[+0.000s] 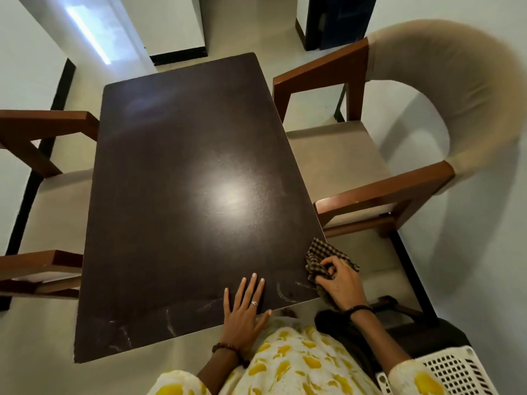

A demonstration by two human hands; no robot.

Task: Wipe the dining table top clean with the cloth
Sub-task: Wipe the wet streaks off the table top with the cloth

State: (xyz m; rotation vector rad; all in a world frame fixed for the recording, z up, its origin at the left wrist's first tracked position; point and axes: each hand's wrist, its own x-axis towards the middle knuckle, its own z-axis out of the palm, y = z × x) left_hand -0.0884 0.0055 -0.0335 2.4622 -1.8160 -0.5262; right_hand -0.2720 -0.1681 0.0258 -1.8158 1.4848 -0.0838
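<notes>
Streaks of pale smear run along the bottom edge of the dark table top, from the lower left corner across to the lower right of the frame, so by the look of it the wiping is at an early stage: those marks are not yet cleared, and whether the large middle and upper stretch, which shows only a bright glare of lamp light, has been gone over cannot be told. The checked cloth sits at the lower right corner of the table, bunched up, partly on the surface and partly hanging past the edge. The right hand has its fingers curled closed around the cloth, gripping a wad of it and pressing it against the corner. The left hand lies flat on the table just beside it at bottom centre, fingers stretched out and slightly spread, palm down, holding nothing; it seems to brace the body. A wooden armchair with a pale padded back stands at the right of the frame, another chair at the left, and a white plastic basket shows in the lower right corner. Most of the near-edge streaks remain to be wiped.
</notes>
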